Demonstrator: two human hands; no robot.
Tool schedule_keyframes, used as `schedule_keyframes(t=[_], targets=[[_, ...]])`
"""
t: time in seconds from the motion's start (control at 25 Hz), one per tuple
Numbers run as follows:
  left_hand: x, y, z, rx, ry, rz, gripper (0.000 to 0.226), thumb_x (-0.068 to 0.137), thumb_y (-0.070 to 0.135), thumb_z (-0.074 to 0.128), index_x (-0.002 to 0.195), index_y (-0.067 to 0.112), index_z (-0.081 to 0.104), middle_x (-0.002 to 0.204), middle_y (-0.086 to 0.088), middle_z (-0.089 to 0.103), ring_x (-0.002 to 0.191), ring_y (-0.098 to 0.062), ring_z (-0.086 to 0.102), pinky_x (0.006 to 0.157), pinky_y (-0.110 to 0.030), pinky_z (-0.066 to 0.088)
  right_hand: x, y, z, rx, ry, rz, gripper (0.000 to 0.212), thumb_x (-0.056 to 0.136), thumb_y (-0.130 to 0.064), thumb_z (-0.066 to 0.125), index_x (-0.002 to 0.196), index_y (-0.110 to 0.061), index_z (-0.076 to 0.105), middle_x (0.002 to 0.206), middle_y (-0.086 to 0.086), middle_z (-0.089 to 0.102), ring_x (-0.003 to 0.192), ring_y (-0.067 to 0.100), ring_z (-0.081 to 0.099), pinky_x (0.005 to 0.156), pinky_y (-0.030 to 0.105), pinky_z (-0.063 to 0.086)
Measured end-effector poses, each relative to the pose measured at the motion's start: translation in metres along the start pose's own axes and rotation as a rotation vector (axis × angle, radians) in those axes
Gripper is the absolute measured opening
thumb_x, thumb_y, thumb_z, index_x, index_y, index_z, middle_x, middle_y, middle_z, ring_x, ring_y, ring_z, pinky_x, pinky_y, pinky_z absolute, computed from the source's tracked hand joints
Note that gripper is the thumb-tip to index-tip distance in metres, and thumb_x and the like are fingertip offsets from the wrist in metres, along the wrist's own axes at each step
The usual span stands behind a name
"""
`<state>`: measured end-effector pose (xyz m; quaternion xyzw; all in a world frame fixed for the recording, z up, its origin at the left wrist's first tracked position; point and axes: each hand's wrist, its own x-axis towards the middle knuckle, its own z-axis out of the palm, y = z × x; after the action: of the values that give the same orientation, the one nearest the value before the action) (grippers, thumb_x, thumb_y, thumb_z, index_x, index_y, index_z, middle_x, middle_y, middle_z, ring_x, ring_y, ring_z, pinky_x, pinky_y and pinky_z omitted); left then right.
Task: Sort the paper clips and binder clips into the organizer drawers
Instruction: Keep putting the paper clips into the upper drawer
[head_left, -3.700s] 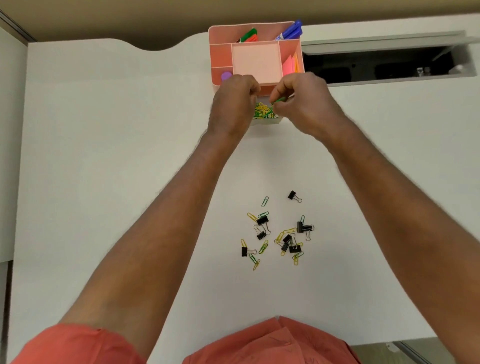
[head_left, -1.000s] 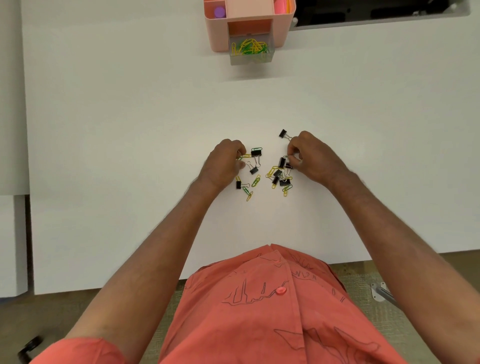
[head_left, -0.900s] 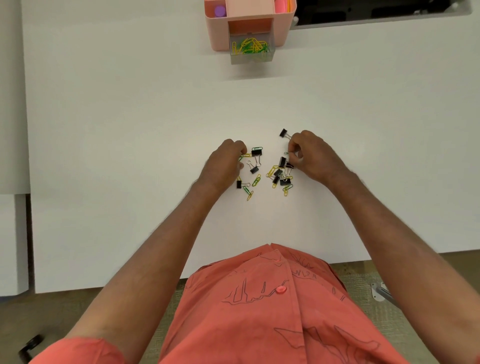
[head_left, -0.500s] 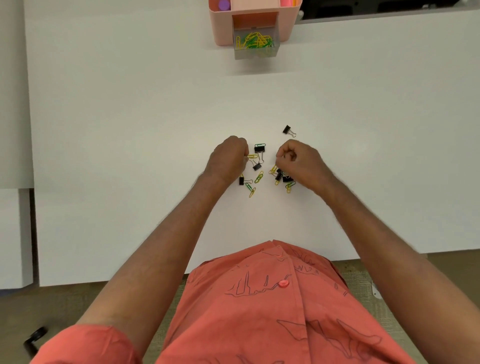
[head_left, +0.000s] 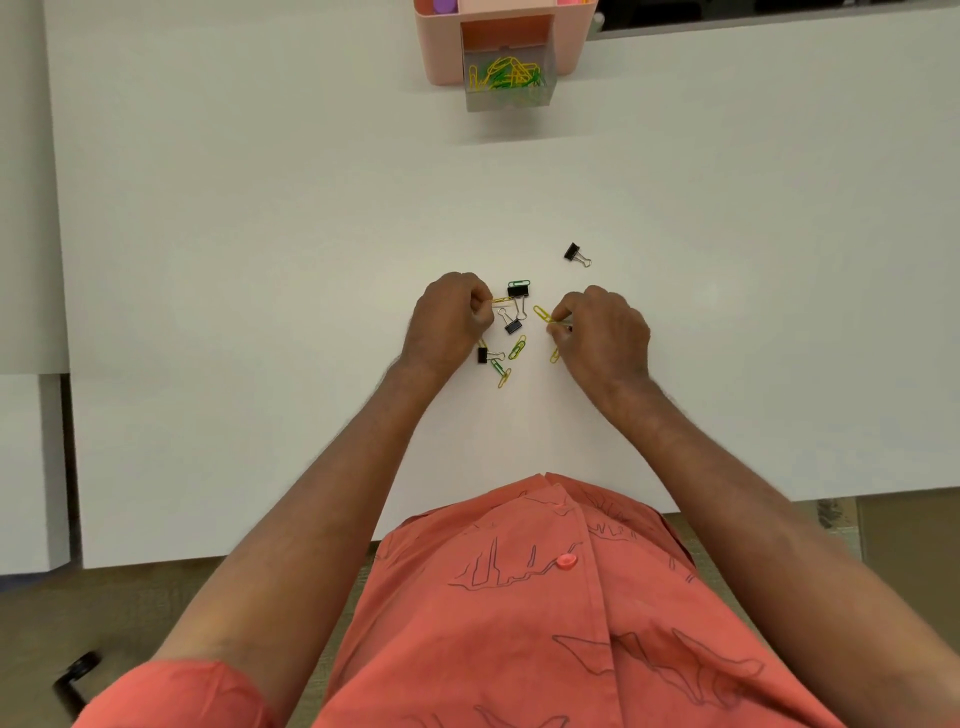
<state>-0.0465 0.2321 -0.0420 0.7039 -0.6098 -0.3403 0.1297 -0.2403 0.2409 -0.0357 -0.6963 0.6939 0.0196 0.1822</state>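
A small heap of yellow and green paper clips and black binder clips (head_left: 511, 332) lies mid-table. My left hand (head_left: 452, 325) rests at its left side, fingers pinched on a yellow paper clip (head_left: 500, 300). My right hand (head_left: 602, 332) covers the heap's right side and pinches another yellow paper clip (head_left: 543, 314). One black binder clip (head_left: 575, 254) lies apart, up and to the right. At the far edge stands the pink organizer (head_left: 441, 47), its clear drawer (head_left: 508, 83) pulled out and holding yellow and green paper clips.
The white table (head_left: 260, 260) runs wide on both sides of the heap. A purple item (head_left: 444, 5) sits in the organizer's top. My orange shirt (head_left: 545, 613) hangs over the near table edge. A dark object (head_left: 78, 675) lies on the floor, lower left.
Both hands came back from the drawer to the heap. In the last second my right hand slid left over the heap's right part and closed on a yellow clip. The view shifted down slightly.
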Motion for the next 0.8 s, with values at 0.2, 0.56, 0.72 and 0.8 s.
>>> schedule_keyframes(t=[0.2, 0.56, 0.72, 0.8], targets=[[-0.011, -0.001, -0.003, -0.173, -0.009, -0.096, 0.006, 0.089, 0.016, 0.063, 0.087, 0.017, 0.069, 0.081, 0.010, 0.068, 0.071, -0.006, 0.061, 0.066, -0.022, 0.049, 0.013, 0.016, -0.006, 0.467, -0.098, 0.117, 0.005, 0.085, -0.025, 0.065, 0.084, -0.026, 0.070, 0.092, -0.002, 0.063, 0.084, 0.008, 0.059, 0.067, 0.026, 0.045], [0.019, 0.019, -0.008, -0.580, 0.014, -0.238, 0.008, 0.086, 0.006, 0.064, 0.090, 0.000, 0.066, 0.086, -0.015, 0.075, 0.069, -0.021, 0.076, 0.069, -0.042, 0.064, 0.023, 0.011, -0.019, 0.638, -0.176, 0.135, 0.013, 0.087, -0.029, 0.069, 0.097, -0.021, 0.068, 0.082, -0.008, 0.059, 0.071, 0.008, 0.056, 0.066, 0.027, 0.046], [0.036, 0.022, -0.006, -0.326, -0.008, -0.121, 0.007, 0.083, 0.007, 0.065, 0.084, 0.012, 0.068, 0.075, 0.006, 0.069, 0.073, -0.012, 0.069, 0.071, -0.030, 0.059, 0.019, 0.000, -0.005, 0.275, -0.135, -0.019, 0.011, 0.093, -0.026, 0.069, 0.102, -0.020, 0.068, 0.098, -0.006, 0.051, 0.089, 0.016, 0.057, 0.074, 0.028, 0.039], [0.042, 0.025, -0.004, -0.192, -0.032, -0.065, 0.010, 0.086, 0.008, 0.065, 0.087, 0.017, 0.068, 0.078, 0.012, 0.065, 0.072, -0.005, 0.061, 0.068, -0.025, 0.051, 0.021, -0.004, -0.005, 0.294, -0.136, 0.009, 0.008, 0.091, -0.023, 0.068, 0.098, -0.019, 0.068, 0.098, -0.005, 0.052, 0.089, 0.018, 0.058, 0.072, 0.028, 0.039]])
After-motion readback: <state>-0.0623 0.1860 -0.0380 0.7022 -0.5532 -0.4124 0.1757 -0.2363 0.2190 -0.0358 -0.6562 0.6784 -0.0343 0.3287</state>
